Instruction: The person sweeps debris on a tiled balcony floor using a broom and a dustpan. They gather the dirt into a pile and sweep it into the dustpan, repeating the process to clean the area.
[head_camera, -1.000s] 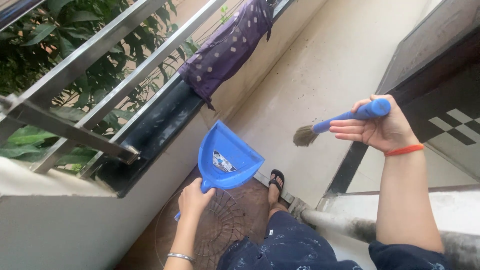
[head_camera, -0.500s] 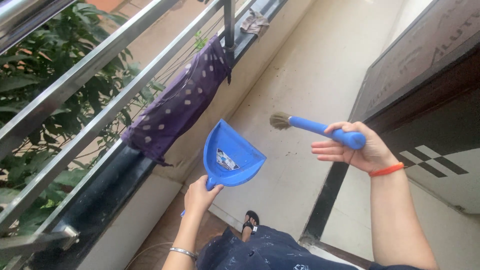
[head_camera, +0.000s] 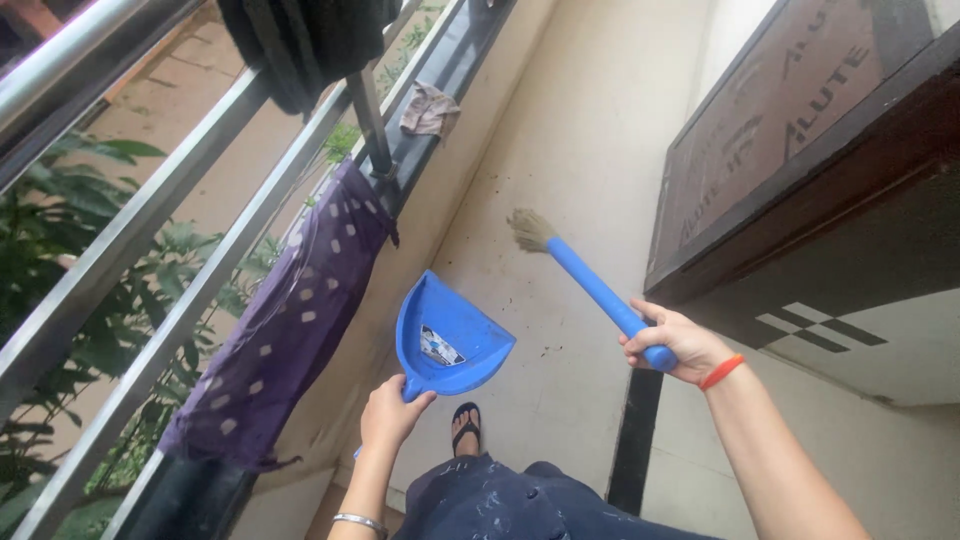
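1. A steel balcony railing (head_camera: 150, 235), draped with a purple dotted cloth (head_camera: 290, 330), is closing off the left side.
2. A dark brown door frame (head_camera: 800, 190) is walling in the right.
3. Pale concrete floor (head_camera: 570, 130) is lying open between them, beyond the blue plastic dustpan (head_camera: 448, 340) and blue-handled brush (head_camera: 585, 280).

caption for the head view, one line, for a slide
Left hand holds a blue dustpan, right hand a blue-handled brush, above a balcony floor beside a railing.

Left hand (head_camera: 390, 415) fisted low (bangle on wrist); right hand (head_camera: 672, 345) raised, fingers (head_camera: 640, 350) curled tight.
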